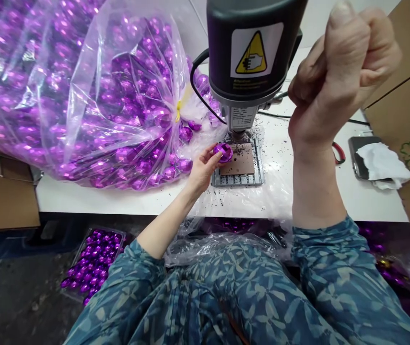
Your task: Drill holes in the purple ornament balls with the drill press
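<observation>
From where I watch, my left arm reaches forward and inward over the front edge of the table, bare below the sleeve, with the thumb and fingertips of the left hand point(202, 170) drawn together in a pinch. My right forearm rises steeply from its sleeve nearer the table's right edge, and the right hand point(337, 76) is raised high, its fingers curled into a fist with the thumb on top.

Blue-green sleeves point(327, 244) carry pale leaf patterns.
</observation>
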{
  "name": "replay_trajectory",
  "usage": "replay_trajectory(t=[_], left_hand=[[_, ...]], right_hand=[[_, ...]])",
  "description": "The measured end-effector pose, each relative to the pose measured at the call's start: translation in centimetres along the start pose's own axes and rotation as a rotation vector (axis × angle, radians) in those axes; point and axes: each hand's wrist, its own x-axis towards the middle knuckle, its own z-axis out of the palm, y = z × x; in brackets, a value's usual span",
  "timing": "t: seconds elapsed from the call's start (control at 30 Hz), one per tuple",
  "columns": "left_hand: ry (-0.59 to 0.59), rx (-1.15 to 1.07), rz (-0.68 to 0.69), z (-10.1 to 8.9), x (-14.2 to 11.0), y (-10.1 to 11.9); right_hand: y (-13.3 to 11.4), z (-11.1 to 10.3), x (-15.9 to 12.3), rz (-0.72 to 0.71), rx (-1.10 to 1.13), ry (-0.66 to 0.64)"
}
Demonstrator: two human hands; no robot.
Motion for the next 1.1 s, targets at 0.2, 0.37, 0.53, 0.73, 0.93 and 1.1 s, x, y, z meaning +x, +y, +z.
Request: replay_trajectory(t=[0.2,0.37,0.53,0.73,0.93,1.1], left_hand=[[0.021,0.043,-0.003,0.8,1.5,-1.9],[0.007,0.154,0.007,1.1,1.8,-2.0],[-0.022,0.401,0.217,1.7,1.4,-2.0],[-0.081,0.416,0.352,2.9,0.5,-2.1],[-0.009,0.230,0.234,3.8,0.7,-3.5],[-0.047,0.199,0.271,3.8,0.8,-4.2]], right_hand=[[-0.1,0.1,0.0,-0.007,-0.005,0.001],[-0.3,0.1,-0.1,0.012,-0.017,-0.004],[-0.2,0.0,-0.3,-0.008,-0.003,-0.013],[-0.1,0.0,-0.3,-0.021,-0.010,-0.013],[-0.3,0.0,-0.3,-0.005,-0.069,-0.009],[-0.3,-0.1,-0.2,0.005,-0.089,-0.011]])
